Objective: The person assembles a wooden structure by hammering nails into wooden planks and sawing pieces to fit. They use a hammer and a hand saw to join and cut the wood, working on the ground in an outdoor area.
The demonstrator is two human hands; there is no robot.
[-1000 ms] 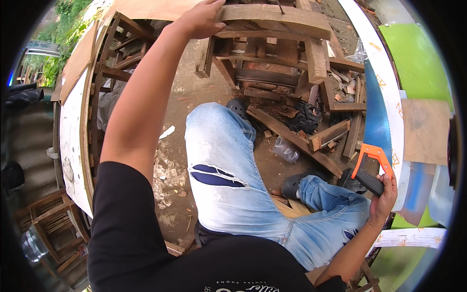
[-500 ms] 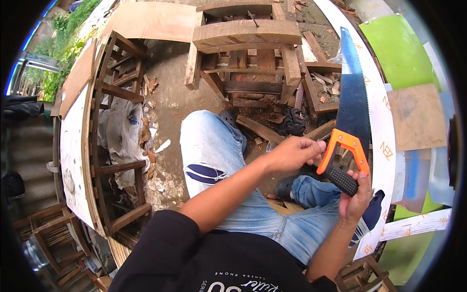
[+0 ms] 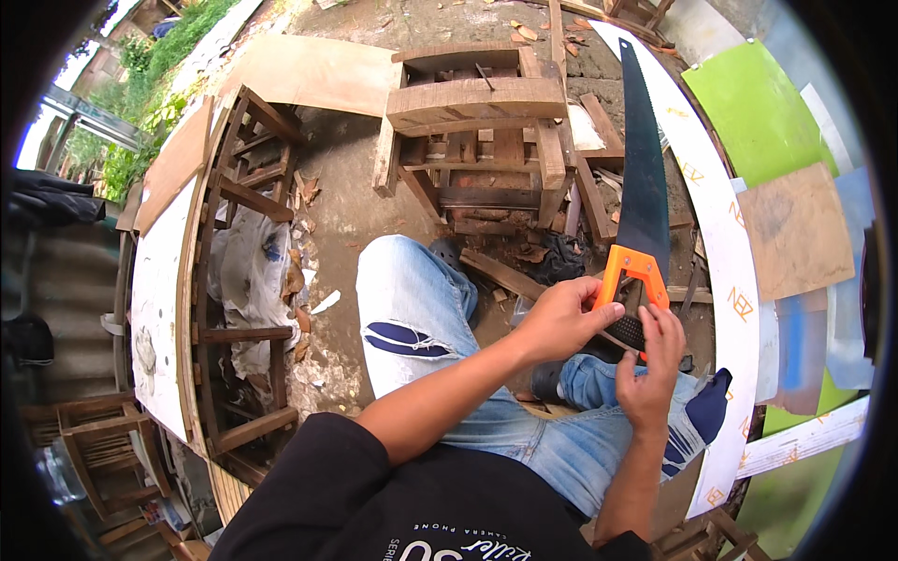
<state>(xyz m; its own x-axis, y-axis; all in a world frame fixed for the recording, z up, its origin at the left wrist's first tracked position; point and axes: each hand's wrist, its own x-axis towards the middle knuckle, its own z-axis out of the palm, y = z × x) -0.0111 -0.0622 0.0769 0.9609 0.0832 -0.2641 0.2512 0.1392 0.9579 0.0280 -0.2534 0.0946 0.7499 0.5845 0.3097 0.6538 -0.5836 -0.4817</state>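
Left hand [image 3: 566, 318] and right hand [image 3: 650, 369] meet at the handle of an upright saw [image 3: 643, 159]

The left hand has closed on the near-left corner of the orange handle [image 3: 613, 271], thumb laid along it and fingers tucked behind. Its forearm slants across the lap from the lower left, elbow bent. The right hand rises from below, forearm steep, palm turned inward; its fingers lie against the handle's right side while the thumb stands off. From here I can't tell whether that hand is truly gripping.

The saw is in front of the person, right of the raised knee, its dark blade pointing away, the tip near the edge of a long white board [image 3: 734, 243]. Below the hands are ripped blue jeans [image 3: 412, 299]. Beyond the knee stands a wooden frame [image 3: 477, 105], a thin metal spike [image 3: 484, 77] sticking up from it. A longer slatted frame [image 3: 254, 198] runs along the left.
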